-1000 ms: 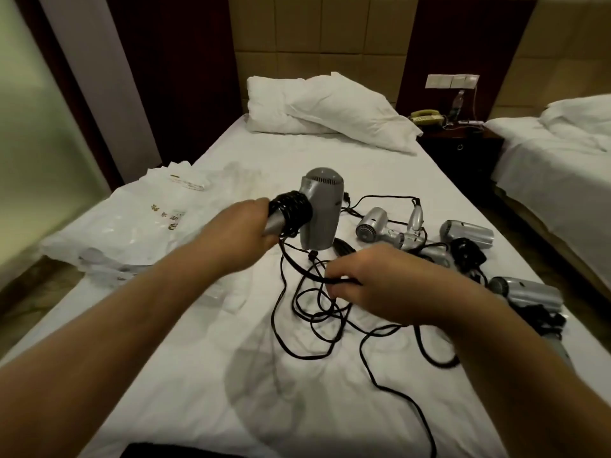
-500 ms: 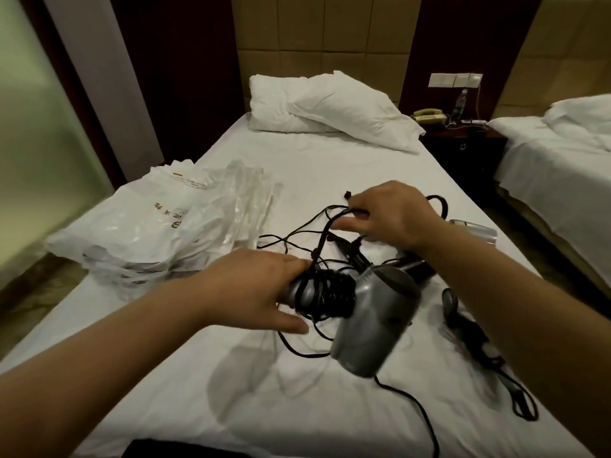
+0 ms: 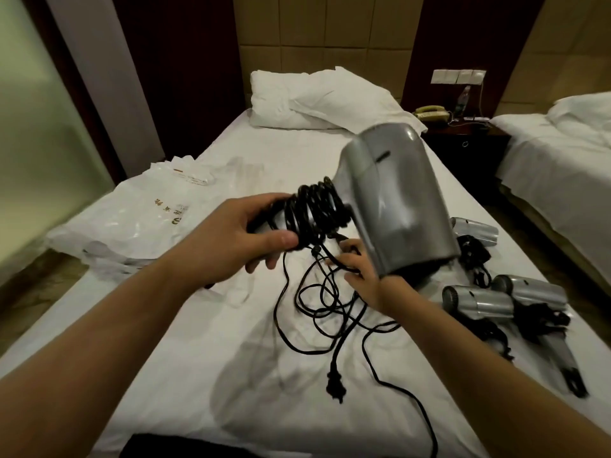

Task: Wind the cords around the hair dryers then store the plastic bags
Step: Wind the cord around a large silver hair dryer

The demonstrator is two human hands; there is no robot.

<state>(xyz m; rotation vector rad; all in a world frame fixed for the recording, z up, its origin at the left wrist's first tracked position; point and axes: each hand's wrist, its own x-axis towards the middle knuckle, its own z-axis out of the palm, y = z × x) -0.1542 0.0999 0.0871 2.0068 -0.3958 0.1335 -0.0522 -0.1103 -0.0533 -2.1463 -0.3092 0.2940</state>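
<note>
My left hand point(image 3: 251, 233) grips the handle of a grey hair dryer point(image 3: 396, 200), raised over the bed with its barrel pointing down to the right. Black cord point(image 3: 314, 209) is coiled in several turns around the handle. Below the dryer, my right hand point(image 3: 360, 276) pinches the loose part of that cord point(image 3: 310, 302), which lies tangled on the sheet and ends in a plug point(image 3: 334, 388). Several other grey hair dryers point(image 3: 479, 302) with black cords lie at the right of the bed. A pile of white plastic bags point(image 3: 132, 223) lies at the left.
The white bed point(image 3: 198, 375) has pillows point(image 3: 324, 97) at its head. A dark nightstand point(image 3: 463, 140) with a telephone and a bottle stands at the right, beside a second bed point(image 3: 562, 160). A glass partition runs along the left.
My left hand has lifted the dryer and swung its barrel up to the right. My right hand has dropped from above the cords to beneath the dryer, holding the cord.
</note>
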